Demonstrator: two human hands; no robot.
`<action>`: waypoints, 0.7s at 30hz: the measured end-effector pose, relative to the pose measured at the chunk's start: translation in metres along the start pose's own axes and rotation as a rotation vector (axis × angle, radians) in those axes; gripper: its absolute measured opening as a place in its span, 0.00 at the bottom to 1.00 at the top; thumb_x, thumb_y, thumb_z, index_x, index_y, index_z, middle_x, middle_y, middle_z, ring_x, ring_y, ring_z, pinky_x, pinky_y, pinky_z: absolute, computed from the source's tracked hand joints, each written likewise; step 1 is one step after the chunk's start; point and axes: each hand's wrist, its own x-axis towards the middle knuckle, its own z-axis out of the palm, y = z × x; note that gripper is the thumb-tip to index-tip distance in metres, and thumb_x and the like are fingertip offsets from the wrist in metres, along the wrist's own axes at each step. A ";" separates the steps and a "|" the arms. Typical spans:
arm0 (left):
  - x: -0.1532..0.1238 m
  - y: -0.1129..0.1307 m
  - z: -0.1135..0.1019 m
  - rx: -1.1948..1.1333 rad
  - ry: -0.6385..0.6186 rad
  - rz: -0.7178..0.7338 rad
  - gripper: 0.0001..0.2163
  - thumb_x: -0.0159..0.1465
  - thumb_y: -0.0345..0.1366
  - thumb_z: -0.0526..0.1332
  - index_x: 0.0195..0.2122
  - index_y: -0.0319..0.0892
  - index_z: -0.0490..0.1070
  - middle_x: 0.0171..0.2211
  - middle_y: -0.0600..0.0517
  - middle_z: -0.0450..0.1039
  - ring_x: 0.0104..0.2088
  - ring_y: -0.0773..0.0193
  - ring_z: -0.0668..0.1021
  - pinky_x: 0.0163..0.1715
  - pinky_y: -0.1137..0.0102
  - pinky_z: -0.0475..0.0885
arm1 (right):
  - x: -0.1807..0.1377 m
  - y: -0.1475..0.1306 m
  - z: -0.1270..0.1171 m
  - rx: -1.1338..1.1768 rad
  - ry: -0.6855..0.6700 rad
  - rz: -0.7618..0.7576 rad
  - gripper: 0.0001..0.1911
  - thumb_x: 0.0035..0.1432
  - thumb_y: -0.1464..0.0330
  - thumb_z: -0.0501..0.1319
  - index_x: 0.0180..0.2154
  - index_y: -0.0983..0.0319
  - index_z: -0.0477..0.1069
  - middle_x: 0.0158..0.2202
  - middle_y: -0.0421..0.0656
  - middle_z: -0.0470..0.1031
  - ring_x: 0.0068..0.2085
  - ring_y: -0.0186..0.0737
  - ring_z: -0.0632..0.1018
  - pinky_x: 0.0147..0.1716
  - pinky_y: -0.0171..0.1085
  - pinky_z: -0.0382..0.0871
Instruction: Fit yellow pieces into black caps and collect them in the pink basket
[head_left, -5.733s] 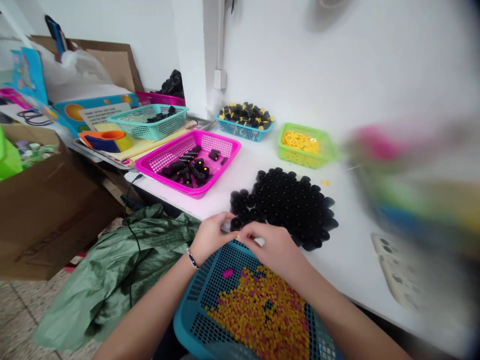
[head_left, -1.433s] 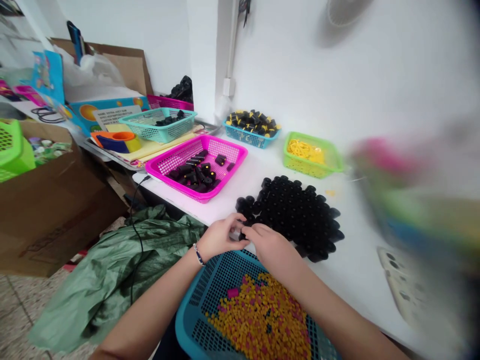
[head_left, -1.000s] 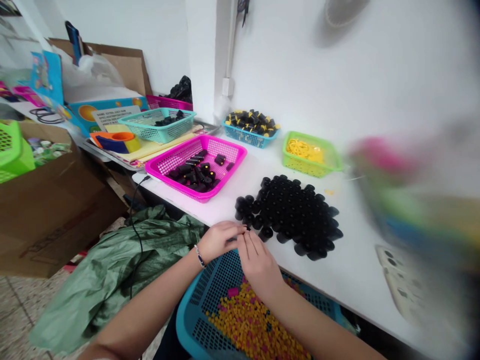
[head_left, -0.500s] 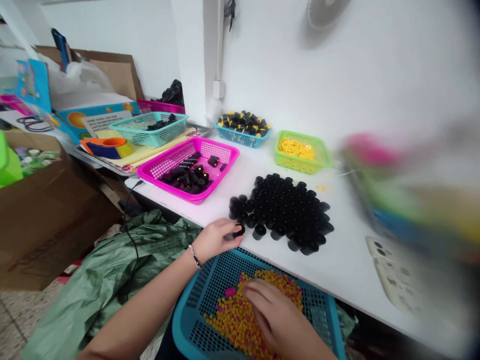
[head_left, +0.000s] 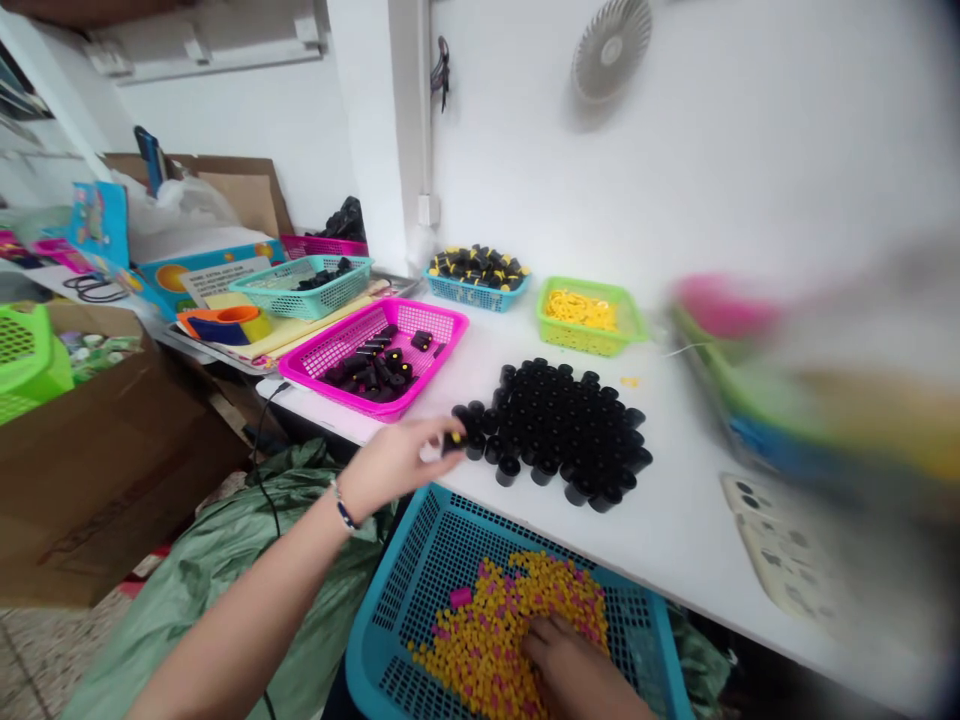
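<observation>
My left hand (head_left: 401,458) is raised off the table, pinching a small black plastic cap (head_left: 452,441) that shows a yellow spot in its end. Just right of it, a dense group of similar black caps (head_left: 566,425) stands on the white table. Below the table edge, a teal mesh basket (head_left: 405,540) holds a heap of small yellow and pink pieces (head_left: 480,640). Into this heap reaches my right hand (head_left: 574,665), its fingers bent together and their tips sunk among the pieces. What they grip, if anything, is hidden.
A magenta basket (head_left: 300,368) with black parts stands left of the caps. Behind are a blue basket (head_left: 480,297) of black-and-yellow parts and a lime basket (head_left: 581,340) of yellow rings. A phone case-like object (head_left: 776,550) lies at right. A cardboard box (head_left: 112,480) stands at left.
My left hand has lifted from the table and moved left with the black cap, whose yellow spot now shows. My right hand has moved down and right, deeper in the heap. The view has tilted up.
</observation>
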 end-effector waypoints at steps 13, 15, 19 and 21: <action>0.017 0.038 0.059 0.078 0.015 0.147 0.15 0.59 0.42 0.61 0.46 0.45 0.69 0.40 0.48 0.65 0.41 0.57 0.69 0.44 0.61 0.68 | 0.010 0.004 0.006 -0.082 0.039 0.159 0.16 0.44 0.82 0.55 0.30 0.62 0.77 0.35 0.48 0.76 0.38 0.46 0.77 0.33 0.36 0.70; 0.013 0.039 0.081 0.047 0.002 0.094 0.15 0.58 0.41 0.62 0.46 0.44 0.68 0.39 0.48 0.63 0.40 0.57 0.69 0.43 0.60 0.68 | 0.005 0.006 0.000 -0.066 0.067 0.138 0.16 0.44 0.83 0.54 0.28 0.62 0.77 0.34 0.48 0.76 0.36 0.44 0.78 0.32 0.34 0.69; 0.011 0.035 0.087 -0.057 -0.016 0.070 0.10 0.58 0.38 0.62 0.39 0.42 0.67 0.39 0.48 0.64 0.41 0.58 0.69 0.44 0.62 0.68 | -0.006 0.007 -0.013 -0.013 0.099 0.126 0.17 0.45 0.82 0.53 0.28 0.60 0.76 0.31 0.47 0.77 0.33 0.42 0.78 0.31 0.34 0.68; 0.009 0.033 0.081 -0.097 -0.065 0.077 0.08 0.57 0.37 0.62 0.37 0.42 0.67 0.36 0.49 0.66 0.40 0.58 0.70 0.42 0.63 0.69 | -0.010 0.008 -0.016 0.014 0.091 0.146 0.18 0.45 0.82 0.53 0.29 0.60 0.77 0.30 0.47 0.77 0.32 0.42 0.78 0.31 0.34 0.68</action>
